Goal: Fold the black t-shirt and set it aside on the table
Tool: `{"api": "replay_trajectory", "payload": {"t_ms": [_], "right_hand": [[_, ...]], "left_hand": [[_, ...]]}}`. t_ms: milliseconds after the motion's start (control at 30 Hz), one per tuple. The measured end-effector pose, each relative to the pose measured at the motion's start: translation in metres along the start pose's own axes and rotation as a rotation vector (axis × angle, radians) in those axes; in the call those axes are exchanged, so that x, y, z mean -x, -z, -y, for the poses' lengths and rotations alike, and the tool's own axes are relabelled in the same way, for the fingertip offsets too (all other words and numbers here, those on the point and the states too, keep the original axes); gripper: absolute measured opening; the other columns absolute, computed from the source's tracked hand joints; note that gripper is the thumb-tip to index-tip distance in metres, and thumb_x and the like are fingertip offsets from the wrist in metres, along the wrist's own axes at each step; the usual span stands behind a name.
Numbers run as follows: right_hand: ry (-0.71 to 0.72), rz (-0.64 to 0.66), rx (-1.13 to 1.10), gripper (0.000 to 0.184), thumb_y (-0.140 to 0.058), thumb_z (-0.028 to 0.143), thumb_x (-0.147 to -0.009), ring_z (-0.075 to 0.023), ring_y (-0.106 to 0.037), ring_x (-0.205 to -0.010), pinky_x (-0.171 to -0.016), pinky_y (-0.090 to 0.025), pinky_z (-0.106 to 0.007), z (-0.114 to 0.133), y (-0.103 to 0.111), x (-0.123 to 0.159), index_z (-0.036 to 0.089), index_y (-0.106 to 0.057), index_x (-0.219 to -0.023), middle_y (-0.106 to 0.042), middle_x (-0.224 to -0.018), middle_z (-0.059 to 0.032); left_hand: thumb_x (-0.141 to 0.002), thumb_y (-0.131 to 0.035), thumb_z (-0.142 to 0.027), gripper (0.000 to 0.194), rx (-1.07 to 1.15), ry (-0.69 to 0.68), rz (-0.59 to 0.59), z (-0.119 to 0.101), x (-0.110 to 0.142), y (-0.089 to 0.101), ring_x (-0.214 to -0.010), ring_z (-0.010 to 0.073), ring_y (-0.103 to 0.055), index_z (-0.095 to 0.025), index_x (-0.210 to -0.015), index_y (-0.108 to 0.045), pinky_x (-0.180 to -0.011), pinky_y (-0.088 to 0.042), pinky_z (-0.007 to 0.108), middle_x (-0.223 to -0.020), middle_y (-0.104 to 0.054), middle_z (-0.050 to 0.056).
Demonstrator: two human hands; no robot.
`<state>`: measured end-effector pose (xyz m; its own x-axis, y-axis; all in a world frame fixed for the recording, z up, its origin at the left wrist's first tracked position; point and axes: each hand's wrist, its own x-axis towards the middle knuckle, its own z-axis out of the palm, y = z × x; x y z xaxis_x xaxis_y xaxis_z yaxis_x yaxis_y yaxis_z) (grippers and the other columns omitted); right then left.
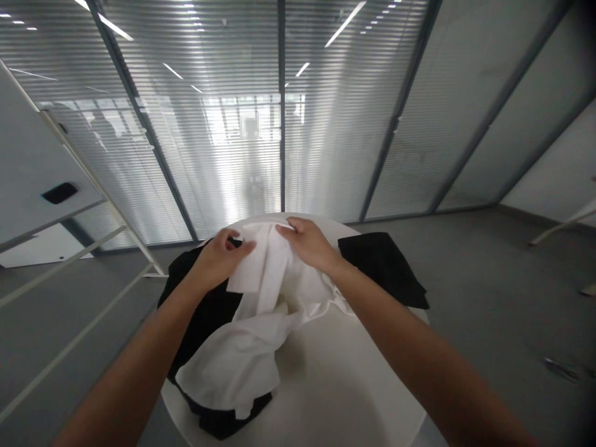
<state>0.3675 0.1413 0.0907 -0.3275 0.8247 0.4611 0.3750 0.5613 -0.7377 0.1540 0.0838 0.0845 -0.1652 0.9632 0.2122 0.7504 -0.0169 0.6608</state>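
Note:
A white shirt (266,267) hangs bunched between my hands over a round white table. My left hand (222,257) is closed on its upper left edge, thumb lying over the fabric. On the upper right, my right hand (307,242) pinches the same shirt between thumb and fingers. A loose part of the shirt drapes toward me, its narrow end low on the left. Beneath and to the left lies black cloth (186,267), partly covered by the white fabric and my left forearm.
The round table (344,379) stands close to a glass partition (326,155) with blinds. A folded black cloth (382,264) overhangs the table's right edge. On the left is a whiteboard on a pale frame (135,245), with a dark eraser-like object (59,193) on it.

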Motion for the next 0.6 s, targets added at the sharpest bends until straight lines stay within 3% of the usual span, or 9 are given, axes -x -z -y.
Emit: {"api": "replay_trajectory", "payload": {"t_ms": [133, 233, 367, 467, 533, 600], "right_hand": [[-0.057, -0.169, 0.009, 0.027, -0.049, 0.036, -0.084, -0.0149, -0.044, -0.065, -0.061, -0.032, -0.027, -0.014, 0.021, -0.010, 0.022, -0.040, -0.063, -0.046, -0.062, 0.0027], [-0.128, -0.269, -0.064, 0.021, -0.048, 0.035, -0.082, -0.0154, -0.045, -0.066, -0.060, -0.034, -0.026, -0.033, 0.030, -0.014, 0.023, -0.043, -0.066, -0.048, -0.064, 0.0023], [-0.271, -0.317, -0.298, 0.017, -0.048, 0.040, -0.079, -0.0150, -0.049, -0.064, -0.058, -0.039, -0.025, -0.056, 0.034, -0.008, 0.023, -0.050, -0.077, -0.052, -0.067, 0.0028], [-0.327, -0.358, -0.457, 0.020, -0.052, 0.040, -0.076, -0.0148, -0.053, -0.064, -0.060, -0.043, -0.025, -0.064, 0.040, -0.002, 0.024, -0.054, -0.087, -0.057, -0.072, 0.0030], [-0.334, -0.385, -0.518, 0.021, -0.053, 0.038, -0.075, -0.0154, -0.056, -0.066, -0.061, -0.045, -0.026, -0.066, 0.046, 0.001, 0.025, -0.055, -0.091, -0.061, -0.075, 0.0029], [-0.332, -0.412, -0.541, 0.020, -0.053, 0.036, -0.075, -0.0163, -0.059, -0.067, -0.062, -0.047, -0.027, -0.067, 0.053, 0.001, 0.025, -0.055, -0.091, -0.062, -0.076, 0.0025]], "left_hand": [[-0.079, -0.055, -0.065, 0.054, -0.079, 0.075, 0.386, 0.051, 0.049, -0.015, -0.074, 0.0245, -0.064, -0.016, -0.096, -0.071, -0.068, -0.045, 0.033, -0.082, -0.069, 0.009], [-0.083, -0.056, -0.054, 0.043, 0.093, 0.036, 0.639, 0.063, 0.090, -0.027, -0.076, 0.0218, -0.062, -0.022, -0.106, -0.072, -0.067, -0.046, 0.030, -0.084, -0.069, 0.004], [-0.087, -0.056, -0.046, 0.047, 0.140, -0.056, 0.704, 0.046, 0.132, -0.044, -0.086, 0.0192, -0.059, -0.031, -0.132, -0.060, -0.079, -0.048, 0.031, -0.102, -0.064, 0.004], [-0.082, -0.064, -0.042, 0.063, 0.031, -0.157, 0.758, 0.036, 0.148, -0.063, -0.102, 0.0236, -0.056, -0.038, -0.143, -0.047, -0.095, -0.044, 0.039, -0.118, -0.058, 0.007], [-0.078, -0.068, -0.036, 0.060, -0.063, -0.205, 0.795, 0.036, 0.153, -0.076, -0.109, 0.0276, -0.053, -0.039, -0.137, -0.055, -0.099, -0.041, 0.045, -0.119, -0.056, 0.008], [-0.082, -0.061, -0.029, 0.034, -0.113, -0.238, 0.761, 0.040, 0.152, -0.083, -0.107, 0.0272, -0.054, -0.035, -0.114, -0.071, -0.097, -0.042, 0.045, -0.111, -0.057, 0.008]]}}
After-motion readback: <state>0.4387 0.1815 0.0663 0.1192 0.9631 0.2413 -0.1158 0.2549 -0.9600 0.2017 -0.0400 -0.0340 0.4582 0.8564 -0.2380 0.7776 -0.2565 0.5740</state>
